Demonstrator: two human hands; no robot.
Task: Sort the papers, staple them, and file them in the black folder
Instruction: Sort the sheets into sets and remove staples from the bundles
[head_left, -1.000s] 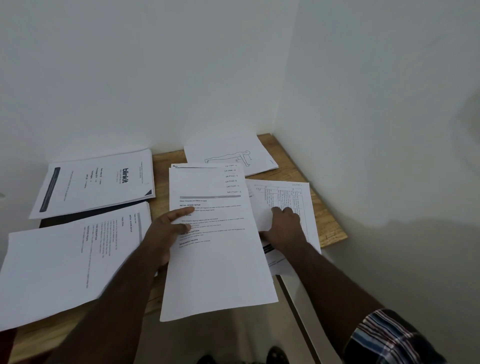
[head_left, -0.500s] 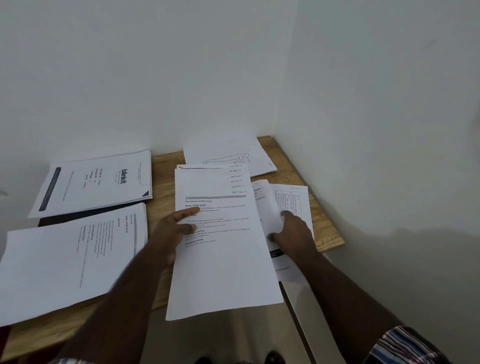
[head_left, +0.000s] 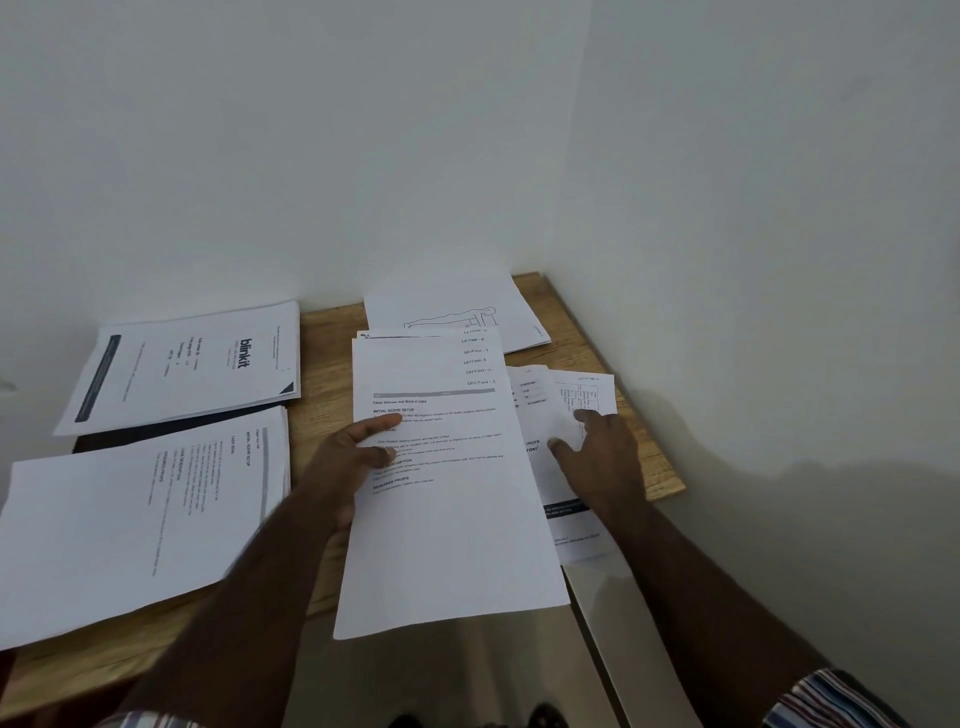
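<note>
At the centre of the frame we see the left hand (head_left: 347, 464) gripping a sheaf of printed pages (head_left: 447, 499), thumb curled over the top sheet and the other fingers hidden beneath; the sheaf's lower part hangs past the near edge of the wooden surface (head_left: 322, 364). Just right of it, the right hand (head_left: 605, 457) lies on a small pile of sheets (head_left: 566, 530), and its fingers (head_left: 563, 446) seem to pinch and lift the top sheet's edge, though we cannot tell how firmly. At the upper left lies a stapled-looking set with the word "blinkit" (head_left: 192, 364), resting on the black folder (head_left: 124, 439), of which only a dark strip shows. Below that, at the lower left, a further set of text pages (head_left: 130, 519) overhangs the surface's near edge. In the far corner, above the held sheaf, lies a sheet with a line drawing of a figure (head_left: 457, 312). Striped sleeves show at the bottom corners.
</note>
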